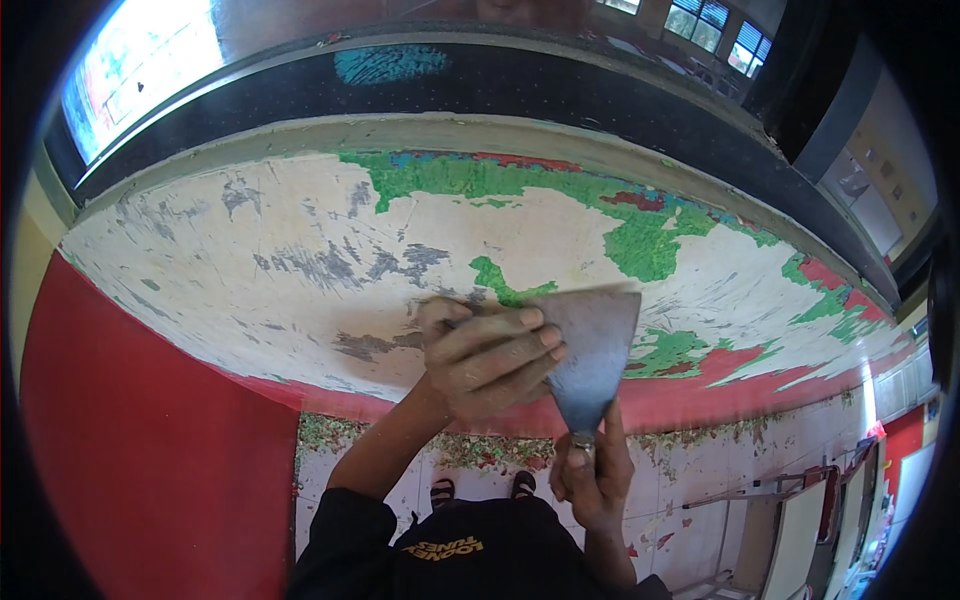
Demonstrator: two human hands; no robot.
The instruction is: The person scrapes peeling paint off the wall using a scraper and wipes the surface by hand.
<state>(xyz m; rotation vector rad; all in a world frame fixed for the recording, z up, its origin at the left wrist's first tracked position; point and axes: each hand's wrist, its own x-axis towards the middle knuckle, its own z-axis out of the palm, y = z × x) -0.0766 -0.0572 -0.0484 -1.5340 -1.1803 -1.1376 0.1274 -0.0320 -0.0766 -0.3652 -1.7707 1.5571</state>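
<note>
My right hand grips the handle of a paint scraper, its wide metal blade pointing up at the wall. The blade's top edge lies at or close to the wall; contact is hard to tell. My left hand, slightly blurred, has its fingertips at the blade's left edge, with the thumb away from it. Behind both hands is a wall, scraped largely to a cream layer with grey marks. Patches of green paint and red paint cling to it, one green strip just above the left fingers.
Above the wall runs a dark window frame with a ledge and glass. A red wall section stands at left. Paint flakes litter the tiled floor along the wall's foot. Furniture with metal legs stands at lower right.
</note>
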